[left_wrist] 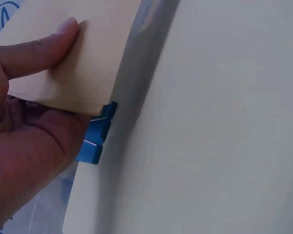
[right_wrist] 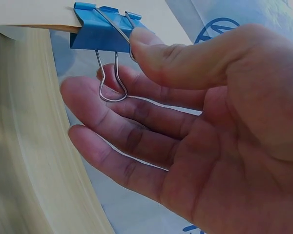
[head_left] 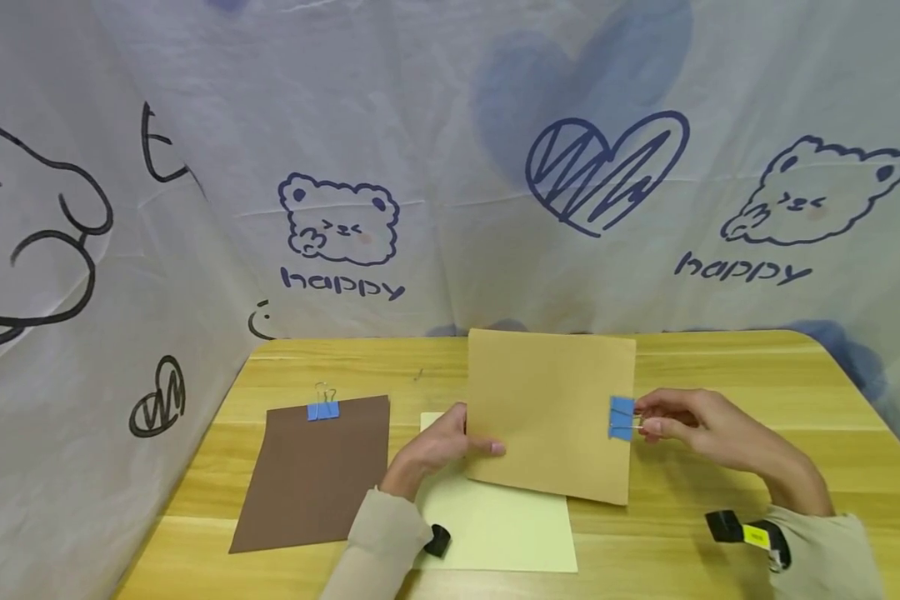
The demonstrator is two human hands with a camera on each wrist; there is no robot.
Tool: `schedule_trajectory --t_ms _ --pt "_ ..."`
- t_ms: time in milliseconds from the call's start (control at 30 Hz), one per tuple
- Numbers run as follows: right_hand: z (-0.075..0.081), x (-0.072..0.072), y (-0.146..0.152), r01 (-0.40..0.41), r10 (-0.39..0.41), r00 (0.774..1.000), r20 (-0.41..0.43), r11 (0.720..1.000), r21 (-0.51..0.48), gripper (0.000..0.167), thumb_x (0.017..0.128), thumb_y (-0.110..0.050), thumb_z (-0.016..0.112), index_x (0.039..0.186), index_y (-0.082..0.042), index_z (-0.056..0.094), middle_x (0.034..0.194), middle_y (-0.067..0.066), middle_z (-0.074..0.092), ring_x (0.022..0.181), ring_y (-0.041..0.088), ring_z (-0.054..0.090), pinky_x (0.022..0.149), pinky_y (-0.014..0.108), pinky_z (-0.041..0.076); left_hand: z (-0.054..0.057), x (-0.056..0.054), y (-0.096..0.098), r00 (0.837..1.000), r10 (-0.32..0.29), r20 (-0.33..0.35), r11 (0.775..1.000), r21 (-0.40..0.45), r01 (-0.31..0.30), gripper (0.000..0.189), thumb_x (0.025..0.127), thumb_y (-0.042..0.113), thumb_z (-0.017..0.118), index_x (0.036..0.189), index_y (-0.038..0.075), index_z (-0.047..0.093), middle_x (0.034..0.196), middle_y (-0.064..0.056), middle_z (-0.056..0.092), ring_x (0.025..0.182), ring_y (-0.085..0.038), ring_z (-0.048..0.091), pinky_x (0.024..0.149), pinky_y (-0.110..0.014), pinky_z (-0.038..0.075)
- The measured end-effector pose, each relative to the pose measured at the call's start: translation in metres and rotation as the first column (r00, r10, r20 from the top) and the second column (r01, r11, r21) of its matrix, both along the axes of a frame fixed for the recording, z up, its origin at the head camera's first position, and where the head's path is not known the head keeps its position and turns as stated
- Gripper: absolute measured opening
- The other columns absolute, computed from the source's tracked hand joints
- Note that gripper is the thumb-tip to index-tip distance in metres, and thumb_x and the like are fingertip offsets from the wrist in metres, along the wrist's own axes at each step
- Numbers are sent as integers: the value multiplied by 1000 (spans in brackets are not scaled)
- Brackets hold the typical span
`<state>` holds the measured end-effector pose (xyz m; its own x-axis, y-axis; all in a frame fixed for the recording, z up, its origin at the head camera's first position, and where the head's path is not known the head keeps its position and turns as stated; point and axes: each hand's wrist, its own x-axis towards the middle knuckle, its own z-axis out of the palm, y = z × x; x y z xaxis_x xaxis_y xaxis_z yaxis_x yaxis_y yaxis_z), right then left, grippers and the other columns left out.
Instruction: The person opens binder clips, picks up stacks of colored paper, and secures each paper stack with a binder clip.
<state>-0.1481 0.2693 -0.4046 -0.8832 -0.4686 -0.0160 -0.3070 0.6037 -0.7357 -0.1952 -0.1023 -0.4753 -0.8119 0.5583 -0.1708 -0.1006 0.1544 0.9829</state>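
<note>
A tan sheet stack (head_left: pixel 547 400) is held up at the middle of the table. My left hand (head_left: pixel 450 442) grips its left edge, thumb (left_wrist: pixel 44 51) on the face and fingers beneath. A blue binder clip (head_left: pixel 621 418) sits on the stack's right edge. My right hand (head_left: pixel 708 429) holds that clip by its wire handles; in the right wrist view the thumb (right_wrist: pixel 161 53) is on the upper handle, and the lower handle (right_wrist: pixel 112 85) hangs by the fingers. Another blue clip (left_wrist: pixel 95 139) shows below the stack in the left wrist view.
A pale yellow sheet (head_left: pixel 502 533) lies under the raised stack, partly covered by it. Left of it lies a brown sheet (head_left: pixel 311 479) with a blue binder clip (head_left: pixel 322 411) at its top edge. A printed cloth (head_left: pixel 450 167) hangs behind the wooden table (head_left: pixel 832 417).
</note>
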Motion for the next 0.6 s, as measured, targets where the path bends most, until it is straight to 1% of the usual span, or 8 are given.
schedule_trajectory --t_ms 133,233,433,600 --pt "1 1 -2 -3 3 999 33 1000 -9 34 105 -17 60 130 7 62 113 9 71 94 16 69 80 29 57 1 0 0 1000 22 -9 999 -27 -22 30 86 -3 79 112 -2 64 98 -6 72 90 -17 65 81 -29 52" --pt "2 1 -3 7 -7 999 45 1000 2 37 106 -18 60 132 8 60 115 10 70 96 18 68 81 28 56 2 0 0 999 25 -21 999 -34 -26 30 86 -3 80 111 -2 64 98 -7 71 89 -17 64 81 -29 52" --pt "4 1 -2 14 -15 998 65 1000 4 37 106 -18 59 133 8 59 117 11 70 98 20 66 82 27 55 1 -1 1 1000 4 -4 1000 -28 -4 29 88 -1 78 114 -2 64 101 -7 70 91 -17 65 82 -30 53" --pt "2 1 2 15 -13 995 98 1000 -23 38 108 -17 53 135 10 56 119 14 69 101 22 67 83 27 56 0 -1 4 1000 -6 15 1000 -15 6 30 90 1 77 117 -1 64 105 -9 71 94 -20 68 81 -32 55"
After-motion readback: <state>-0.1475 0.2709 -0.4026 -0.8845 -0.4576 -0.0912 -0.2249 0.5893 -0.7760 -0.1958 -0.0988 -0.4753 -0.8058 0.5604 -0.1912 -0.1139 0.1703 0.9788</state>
